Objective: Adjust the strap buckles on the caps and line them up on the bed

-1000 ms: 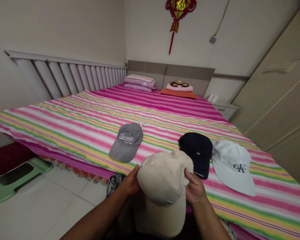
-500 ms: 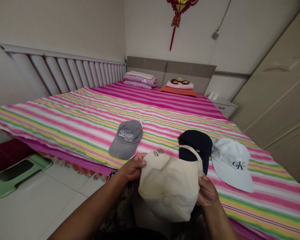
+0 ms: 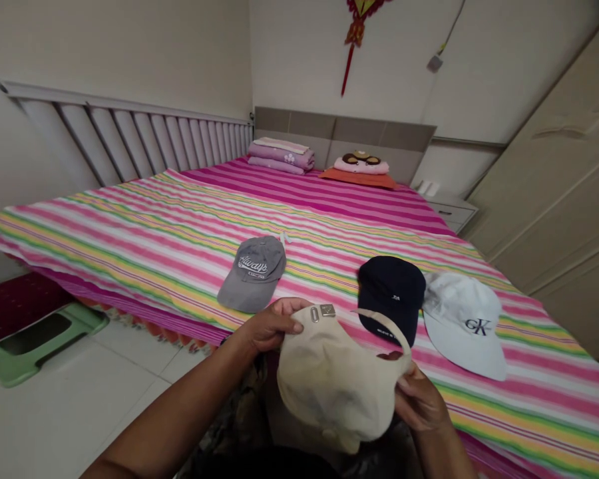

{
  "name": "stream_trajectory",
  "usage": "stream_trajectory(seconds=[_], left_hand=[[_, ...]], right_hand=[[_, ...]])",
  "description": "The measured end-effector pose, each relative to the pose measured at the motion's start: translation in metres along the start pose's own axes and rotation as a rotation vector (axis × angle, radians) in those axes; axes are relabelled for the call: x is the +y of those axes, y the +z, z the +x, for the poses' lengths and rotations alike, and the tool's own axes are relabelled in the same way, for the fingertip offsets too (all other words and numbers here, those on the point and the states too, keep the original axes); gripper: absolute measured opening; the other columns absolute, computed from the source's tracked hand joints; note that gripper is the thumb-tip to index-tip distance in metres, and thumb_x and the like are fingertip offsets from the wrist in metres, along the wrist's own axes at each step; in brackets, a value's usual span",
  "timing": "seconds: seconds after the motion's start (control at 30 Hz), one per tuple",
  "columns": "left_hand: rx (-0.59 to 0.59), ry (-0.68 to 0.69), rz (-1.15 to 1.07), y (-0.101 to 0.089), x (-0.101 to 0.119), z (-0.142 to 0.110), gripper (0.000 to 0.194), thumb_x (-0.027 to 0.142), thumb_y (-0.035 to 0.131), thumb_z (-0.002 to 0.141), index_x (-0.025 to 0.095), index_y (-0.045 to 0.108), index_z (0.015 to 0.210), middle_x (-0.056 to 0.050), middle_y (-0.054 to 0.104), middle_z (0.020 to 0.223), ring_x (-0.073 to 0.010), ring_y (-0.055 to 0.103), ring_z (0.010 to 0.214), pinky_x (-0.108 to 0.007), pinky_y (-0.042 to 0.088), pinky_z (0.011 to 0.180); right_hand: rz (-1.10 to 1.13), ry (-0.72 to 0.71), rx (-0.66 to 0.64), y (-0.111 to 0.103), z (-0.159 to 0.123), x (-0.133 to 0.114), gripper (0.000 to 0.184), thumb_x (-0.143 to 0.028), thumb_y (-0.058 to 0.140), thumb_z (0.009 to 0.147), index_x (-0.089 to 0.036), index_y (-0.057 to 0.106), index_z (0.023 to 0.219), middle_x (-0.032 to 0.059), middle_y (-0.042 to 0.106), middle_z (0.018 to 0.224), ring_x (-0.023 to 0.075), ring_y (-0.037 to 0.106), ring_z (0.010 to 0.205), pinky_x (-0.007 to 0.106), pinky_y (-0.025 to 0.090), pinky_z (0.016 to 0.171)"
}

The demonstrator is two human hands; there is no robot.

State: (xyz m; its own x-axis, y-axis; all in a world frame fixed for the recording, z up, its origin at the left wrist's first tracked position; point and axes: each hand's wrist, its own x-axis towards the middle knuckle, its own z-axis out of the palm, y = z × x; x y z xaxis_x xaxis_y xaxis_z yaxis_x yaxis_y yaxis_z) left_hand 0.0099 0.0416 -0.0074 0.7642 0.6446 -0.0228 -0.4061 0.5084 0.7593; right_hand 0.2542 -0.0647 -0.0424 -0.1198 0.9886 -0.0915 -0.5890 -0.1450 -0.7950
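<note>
Between my two hands is a cream baseball cap (image 3: 337, 376), its back turned up toward me. My left hand (image 3: 274, 326) pinches its edge beside a small metal buckle (image 3: 327, 311). At the opposite edge, my right hand (image 3: 422, 399) grips near the base of the loose strap (image 3: 392, 329), which arches free of the buckle. Beyond the held cap, a navy cap (image 3: 392, 293) lies on the bed with its brim toward me. A white cap (image 3: 464, 322) with dark letters touches its right side. Farther left rests a grey cap (image 3: 254, 273) with white lettering.
A striped sheet (image 3: 154, 233) covers the bed. Folded purple bedding (image 3: 282, 158) and a pink pillow (image 3: 362, 166) lie by the headboard (image 3: 299, 123). A green stool (image 3: 44, 342) stands on the tiled floor at left; a nightstand (image 3: 452, 211) is at the far right.
The cream cap has tipped in my hands, so its buckle and rear opening show more. The strap has swung lower, uncovering more of the navy cap's brim.
</note>
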Motion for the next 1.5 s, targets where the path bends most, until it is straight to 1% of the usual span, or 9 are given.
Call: stream_trajectory(seconds=[0.17, 0.3, 0.53, 0.7, 0.9, 1.03, 1.17, 1.3, 1.5], left_hand=[[0.088, -0.05, 0.068, 0.007, 0.0, -0.004, 0.037, 0.015, 0.078, 0.045, 0.009, 0.067, 0.08, -0.007, 0.067, 0.067, -0.0143, 0.061, 0.055, -0.023, 0.048, 0.054], [0.132, -0.022, 0.161, 0.014, 0.003, -0.007, 0.027, 0.017, 0.077, 0.049, 0.01, 0.065, 0.072, -0.003, 0.064, 0.061, -0.0102, 0.057, 0.051, -0.02, 0.044, 0.049], [0.066, 0.031, 0.326, 0.027, 0.008, -0.014, 0.023, 0.024, 0.072, 0.059, 0.012, 0.061, 0.076, -0.001, 0.06, 0.065, -0.0065, 0.053, 0.054, -0.015, 0.039, 0.049], [0.037, 0.026, 0.31, 0.033, 0.006, -0.015, 0.031, 0.026, 0.075, 0.053, 0.011, 0.061, 0.076, -0.001, 0.061, 0.066, -0.0071, 0.053, 0.055, -0.016, 0.039, 0.051], [-0.019, 0.05, 0.419, 0.04, 0.011, -0.014, 0.026, 0.021, 0.073, 0.057, 0.011, 0.06, 0.077, -0.001, 0.06, 0.068, -0.0066, 0.052, 0.059, -0.016, 0.039, 0.055], [-0.05, 0.087, 0.496, 0.044, 0.007, -0.014, 0.029, 0.016, 0.071, 0.059, 0.012, 0.059, 0.086, -0.001, 0.059, 0.073, -0.0069, 0.053, 0.063, -0.016, 0.039, 0.057], [-0.011, 0.183, 0.648, 0.047, 0.001, -0.015, 0.034, 0.019, 0.071, 0.059, 0.014, 0.058, 0.09, -0.003, 0.06, 0.078, -0.0099, 0.055, 0.067, -0.019, 0.041, 0.059], [0.005, 0.436, 1.01, 0.049, -0.003, -0.016, 0.023, 0.026, 0.068, 0.063, 0.014, 0.061, 0.081, -0.006, 0.063, 0.078, -0.0141, 0.058, 0.071, -0.023, 0.043, 0.065], [0.054, 0.634, 1.352, 0.046, -0.007, -0.015, 0.034, 0.033, 0.066, 0.066, 0.018, 0.064, 0.096, -0.006, 0.063, 0.078, -0.0153, 0.057, 0.069, -0.024, 0.042, 0.064]], right_hand=[[-0.021, -0.034, -0.092, 0.002, 0.0, 0.001, 0.03, -0.045, 0.07, 0.058, -0.018, 0.066, 0.069, 0.0042, 0.06, 0.064, 0.016, 0.055, 0.059, 0.027, 0.044, 0.055], [-0.072, -0.105, -0.098, 0.011, -0.002, -0.003, 0.028, -0.046, 0.063, 0.066, -0.018, 0.062, 0.062, 0.0032, 0.053, 0.062, 0.016, 0.049, 0.061, 0.03, 0.041, 0.059], [-0.155, -0.172, -0.002, 0.03, -0.01, -0.017, 0.018, -0.039, 0.064, 0.068, -0.022, 0.061, 0.072, 0.0008, 0.05, 0.056, 0.0161, 0.047, 0.057, 0.03, 0.037, 0.055], [-0.166, -0.257, 0.075, 0.043, -0.017, -0.022, 0.022, -0.042, 0.057, 0.075, -0.021, 0.062, 0.078, -0.0021, 0.045, 0.045, 0.0115, 0.041, 0.043, 0.027, 0.034, 0.047], [-0.271, -0.196, 0.116, 0.055, -0.025, -0.03, 0.017, -0.034, 0.064, 0.071, -0.019, 0.06, 0.079, -0.0012, 0.055, 0.056, 0.0045, 0.039, 0.034, 0.021, 0.029, 0.04], [-0.381, -0.189, 0.198, 0.059, -0.025, -0.029, 0.022, -0.038, 0.062, 0.072, -0.017, 0.058, 0.073, -0.0049, 0.047, 0.042, 0.0028, 0.032, 0.032, 0.018, 0.024, 0.037], [-0.507, -0.169, 0.247, 0.064, -0.023, -0.025, 0.024, -0.039, 0.062, 0.072, -0.016, 0.056, 0.067, -0.006, 0.044, 0.038, 0.0038, 0.031, 0.032, 0.018, 0.021, 0.036], [-0.558, -0.139, 0.227, 0.071, -0.02, -0.022, 0.027, -0.038, 0.064, 0.069, -0.015, 0.054, 0.059, -0.0045, 0.047, 0.046, 0.0039, 0.03, 0.034, 0.019, 0.023, 0.035], [-0.494, -0.129, 0.255, 0.078, -0.016, -0.02, 0.028, -0.039, 0.065, 0.067, -0.015, 0.053, 0.058, -0.0066, 0.037, 0.042, 0.0051, 0.027, 0.037, 0.019, 0.019, 0.036]])
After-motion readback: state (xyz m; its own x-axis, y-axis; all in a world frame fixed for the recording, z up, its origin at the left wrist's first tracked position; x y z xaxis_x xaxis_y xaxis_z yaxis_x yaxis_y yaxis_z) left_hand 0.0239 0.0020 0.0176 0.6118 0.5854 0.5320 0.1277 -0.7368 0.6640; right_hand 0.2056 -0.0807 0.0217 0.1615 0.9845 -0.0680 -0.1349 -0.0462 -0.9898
